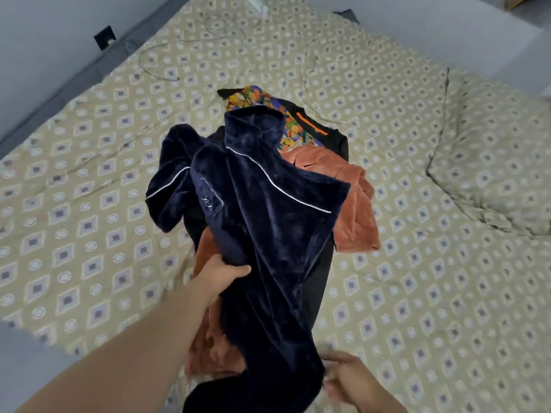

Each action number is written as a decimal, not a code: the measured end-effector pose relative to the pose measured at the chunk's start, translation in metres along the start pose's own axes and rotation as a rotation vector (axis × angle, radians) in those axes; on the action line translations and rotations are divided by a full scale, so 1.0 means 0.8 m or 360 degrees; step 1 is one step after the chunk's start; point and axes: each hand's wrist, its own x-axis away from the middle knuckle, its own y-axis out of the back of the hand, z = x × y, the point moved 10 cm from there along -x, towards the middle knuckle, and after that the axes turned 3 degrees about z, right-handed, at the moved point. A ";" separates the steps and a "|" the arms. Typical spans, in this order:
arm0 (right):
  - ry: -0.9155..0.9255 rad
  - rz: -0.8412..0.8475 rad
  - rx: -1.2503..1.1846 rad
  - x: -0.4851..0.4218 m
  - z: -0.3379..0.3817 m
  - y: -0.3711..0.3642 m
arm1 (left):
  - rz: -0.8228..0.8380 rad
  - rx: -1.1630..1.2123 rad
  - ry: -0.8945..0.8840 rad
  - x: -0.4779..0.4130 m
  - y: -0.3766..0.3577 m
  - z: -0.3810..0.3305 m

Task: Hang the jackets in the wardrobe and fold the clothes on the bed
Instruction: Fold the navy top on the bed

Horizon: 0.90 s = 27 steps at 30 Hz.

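A navy velvet jacket (259,204) with thin white piping hangs lifted over a pile of clothes in the middle of the bed. My left hand (222,274) grips its left edge, thumb on top of the fabric. My right hand (346,375), blurred, holds the jacket's lower hem near the bed's front edge. Under it lie a rust-orange garment (354,204), a black jacket (320,281) with an orange zip pocket, and a bright patterned piece (253,98).
The bed (104,204) wears a beige sheet with a diamond print. A matching pillow (501,180) lies at the right. Thin cables (158,70) trail over the far side. Grey wall runs along the left, with a black socket (104,37).
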 end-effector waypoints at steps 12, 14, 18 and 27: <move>0.1053 0.0168 0.0381 0.105 0.202 -0.072 | -0.0244 -0.0205 -0.0746 0.173 -0.034 -0.058; 0.0901 0.0468 0.0101 0.142 0.196 -0.097 | -0.0137 -0.0359 -0.0956 0.239 -0.061 -0.080; 0.0548 0.0964 -0.0283 0.220 0.173 -0.120 | -0.0099 -0.0545 -0.1057 0.325 -0.089 -0.091; 0.1017 0.0862 -0.0257 0.397 0.217 -0.011 | -0.0116 -0.0516 -0.1351 0.468 -0.123 -0.171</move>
